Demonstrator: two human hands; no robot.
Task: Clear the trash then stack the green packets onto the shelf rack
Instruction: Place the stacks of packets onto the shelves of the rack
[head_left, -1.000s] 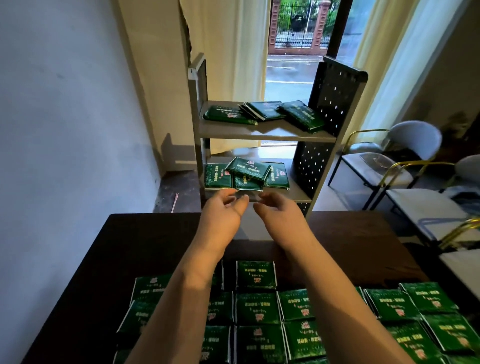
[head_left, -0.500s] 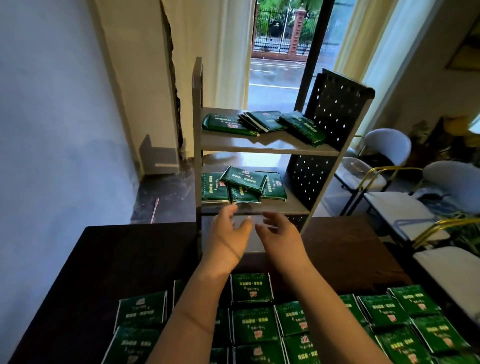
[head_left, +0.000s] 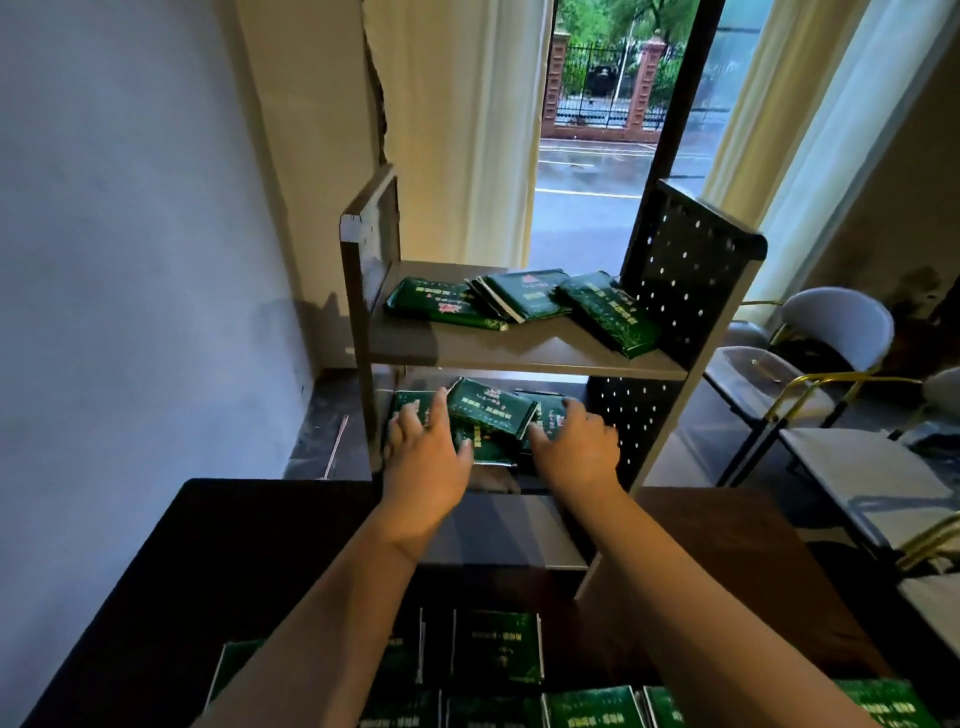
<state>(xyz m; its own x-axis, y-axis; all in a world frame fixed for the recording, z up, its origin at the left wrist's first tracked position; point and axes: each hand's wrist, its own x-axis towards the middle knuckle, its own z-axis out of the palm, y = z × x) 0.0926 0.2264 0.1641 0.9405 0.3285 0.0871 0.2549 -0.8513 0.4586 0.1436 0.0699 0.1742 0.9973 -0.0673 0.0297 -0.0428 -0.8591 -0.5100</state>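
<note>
Left grip (head_left: 426, 457): wide, fingers spread and laid on the lower-shelf packets (head_left: 491, 413), touching the left one and the edge of the tilted one on top.

Right grip (head_left: 576, 447): fingers bent over the right side of the same pile; pinching or only pressing, cannot tell.

Lower-shelf packets: green, several, overlapping in a loose heap between the two grips, top one skewed.

Upper-shelf packets (head_left: 524, 296): green, three groups lying flat, partly overlapping, the rightmost just beside the perforated side panel.

Shelf rack (head_left: 519, 353): grey boards, black perforated panel on the right, standing at the far edge of the bench.

Bench (head_left: 208, 545): dark top, near the camera.

Bench packets (head_left: 496, 644): green, laid flat in rows at the near edge, under both forearms, well apart from the rack.

Chairs (head_left: 831, 322): pale seats, gold frames, right of the rack.

Curtain (head_left: 457, 130): cream, behind the rack, beside a window (head_left: 597, 156) showing a wet street.
</note>
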